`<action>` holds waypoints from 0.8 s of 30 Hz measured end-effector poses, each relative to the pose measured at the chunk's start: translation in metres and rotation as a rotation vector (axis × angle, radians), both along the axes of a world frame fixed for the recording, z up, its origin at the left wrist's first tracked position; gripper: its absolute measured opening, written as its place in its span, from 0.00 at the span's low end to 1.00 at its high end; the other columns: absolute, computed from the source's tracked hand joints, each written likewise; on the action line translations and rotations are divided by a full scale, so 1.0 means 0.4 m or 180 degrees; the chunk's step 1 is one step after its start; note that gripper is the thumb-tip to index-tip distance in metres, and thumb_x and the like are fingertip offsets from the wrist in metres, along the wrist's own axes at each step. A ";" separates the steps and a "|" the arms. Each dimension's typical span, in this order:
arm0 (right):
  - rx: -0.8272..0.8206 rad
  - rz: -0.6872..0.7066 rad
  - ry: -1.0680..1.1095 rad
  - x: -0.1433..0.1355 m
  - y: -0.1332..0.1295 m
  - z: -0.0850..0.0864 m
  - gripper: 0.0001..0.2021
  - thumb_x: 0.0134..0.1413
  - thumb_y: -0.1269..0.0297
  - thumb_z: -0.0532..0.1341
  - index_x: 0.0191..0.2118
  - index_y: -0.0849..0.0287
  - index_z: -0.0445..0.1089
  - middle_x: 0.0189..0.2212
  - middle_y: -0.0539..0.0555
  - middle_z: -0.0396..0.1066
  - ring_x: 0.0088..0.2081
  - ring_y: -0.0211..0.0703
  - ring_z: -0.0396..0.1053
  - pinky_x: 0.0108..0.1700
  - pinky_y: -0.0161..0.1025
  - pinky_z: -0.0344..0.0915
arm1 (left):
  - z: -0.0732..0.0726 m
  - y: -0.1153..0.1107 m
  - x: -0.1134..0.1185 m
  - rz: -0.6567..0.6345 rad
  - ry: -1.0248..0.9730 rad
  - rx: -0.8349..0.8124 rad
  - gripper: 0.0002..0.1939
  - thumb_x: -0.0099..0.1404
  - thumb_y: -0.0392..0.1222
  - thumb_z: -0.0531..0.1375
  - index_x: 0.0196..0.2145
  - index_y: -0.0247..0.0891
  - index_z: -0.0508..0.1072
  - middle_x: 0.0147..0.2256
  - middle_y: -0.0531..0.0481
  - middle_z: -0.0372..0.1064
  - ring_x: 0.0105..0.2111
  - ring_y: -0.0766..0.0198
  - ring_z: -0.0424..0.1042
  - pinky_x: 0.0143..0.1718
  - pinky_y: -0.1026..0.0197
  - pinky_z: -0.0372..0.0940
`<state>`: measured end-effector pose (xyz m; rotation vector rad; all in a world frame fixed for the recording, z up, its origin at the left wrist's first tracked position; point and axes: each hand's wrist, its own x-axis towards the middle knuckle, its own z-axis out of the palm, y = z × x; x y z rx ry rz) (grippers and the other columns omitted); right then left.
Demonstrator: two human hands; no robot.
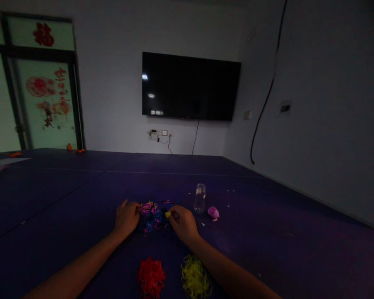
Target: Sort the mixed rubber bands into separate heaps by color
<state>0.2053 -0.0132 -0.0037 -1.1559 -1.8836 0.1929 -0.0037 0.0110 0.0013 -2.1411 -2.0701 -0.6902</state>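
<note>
my right hand is pinching some yellow bands at the right edge of a mixed pile, mostly pink and blue. my left hand is at that pile's left edge, fingers bent in, but from my remote feed i can't tell if they're gripping anything. nearer me on the purple surface i've got a red pile left of a yellow-green pile. clear bottle and pink cup-like thing sit right of my right hand.
</note>
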 end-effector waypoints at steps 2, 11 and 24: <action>-0.0013 -0.0016 -0.0015 0.000 0.001 -0.001 0.05 0.50 0.66 0.56 0.27 0.57 0.69 0.24 0.48 0.69 0.25 0.35 0.64 0.27 0.30 0.54 | 0.004 -0.003 0.002 0.0087 0.0034 -0.0087 0.13 0.61 0.35 0.51 0.39 0.39 0.73 0.45 0.47 0.70 0.53 0.48 0.58 0.51 0.46 0.52; -0.0077 0.0029 -0.0045 0.003 0.003 -0.002 0.06 0.49 0.67 0.56 0.28 0.57 0.69 0.23 0.49 0.69 0.24 0.35 0.64 0.26 0.30 0.54 | 0.008 -0.007 0.005 0.0084 0.0034 -0.0012 0.15 0.61 0.33 0.49 0.40 0.38 0.74 0.46 0.45 0.70 0.51 0.51 0.62 0.49 0.47 0.54; -0.0034 0.0095 -0.0014 0.001 0.000 0.000 0.06 0.49 0.67 0.56 0.28 0.57 0.70 0.23 0.48 0.68 0.24 0.35 0.64 0.27 0.31 0.54 | 0.001 0.005 -0.011 -0.0329 -0.1036 0.0577 0.09 0.56 0.39 0.55 0.30 0.38 0.76 0.34 0.48 0.75 0.37 0.57 0.72 0.41 0.58 0.63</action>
